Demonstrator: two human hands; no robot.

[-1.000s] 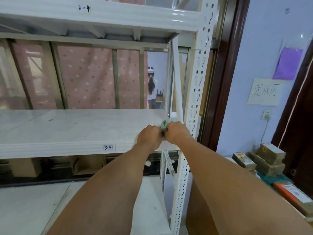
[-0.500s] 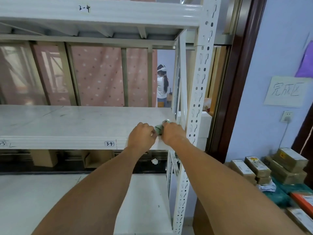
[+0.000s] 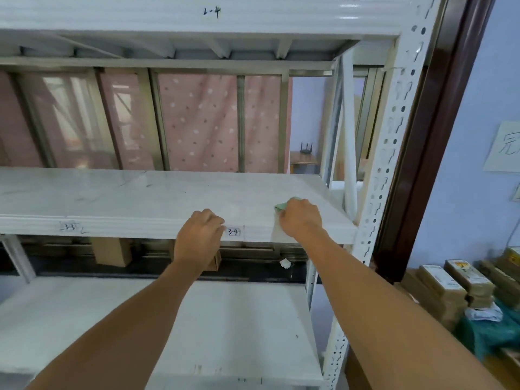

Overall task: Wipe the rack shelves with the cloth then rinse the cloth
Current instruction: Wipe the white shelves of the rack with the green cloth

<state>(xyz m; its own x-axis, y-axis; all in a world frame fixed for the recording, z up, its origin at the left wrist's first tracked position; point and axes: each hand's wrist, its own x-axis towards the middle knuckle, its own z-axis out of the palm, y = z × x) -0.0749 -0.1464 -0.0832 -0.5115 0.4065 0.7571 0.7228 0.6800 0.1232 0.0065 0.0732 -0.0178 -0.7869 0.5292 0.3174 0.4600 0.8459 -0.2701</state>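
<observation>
Three shelves show; none can be judged clean. Right hand grips the bunched green cloth on the middle shelf, near its right end. Left hand rests on that shelf's near edge, fingers curled; whether it grips cannot be told. Wiping appears barely begun; rinsing remains.

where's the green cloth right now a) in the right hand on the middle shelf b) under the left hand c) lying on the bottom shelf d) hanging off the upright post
a: a green corner of the cloth pokes out from the right hand, which grips it on the middle shelf near its right end; the left hand rests at the shelf's front edge with no cloth showing in it.
</observation>
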